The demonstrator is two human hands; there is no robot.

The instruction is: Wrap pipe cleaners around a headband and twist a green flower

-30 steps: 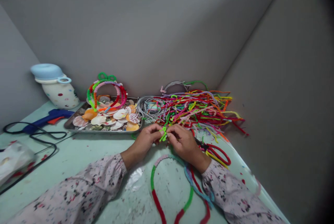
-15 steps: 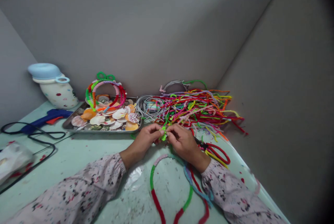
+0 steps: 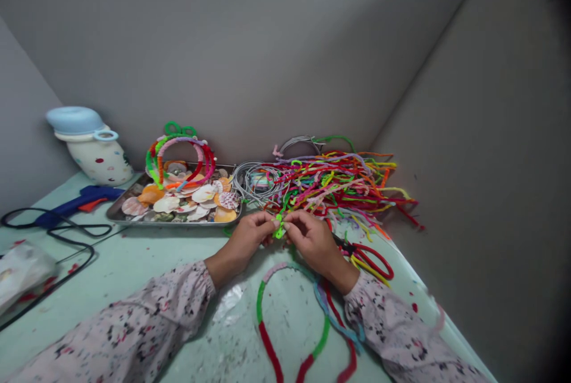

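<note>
Between my fingertips is a small bright green pipe cleaner (image 3: 279,229), bent into a little twisted shape. My left hand (image 3: 250,236) pinches it from the left, and my right hand (image 3: 313,242) grips it from the other side. Part of it is hidden behind the fingers. On the table below my hands lies a curved headband (image 3: 266,344) wrapped in pink, green and red. Loose blue pipe cleaners (image 3: 330,308) run beside it, close to my right sleeve. Red-handled scissors (image 3: 375,261) lie just right of my right wrist.
A metal tray (image 3: 178,224) of seashells (image 3: 203,194) carries finished wrapped hoops (image 3: 209,163). Behind my hands are coiled grey wires (image 3: 243,184) and a heap of colourful pipe cleaners (image 3: 343,184). At left stand a blue-lidded cup (image 3: 100,160), a blue glue gun (image 3: 66,207) and its black cord (image 3: 91,252).
Both hands stay in nearly the same place, still pinching the green pipe cleaner. Its shape between the fingers has shifted slightly. Other things have not moved.
</note>
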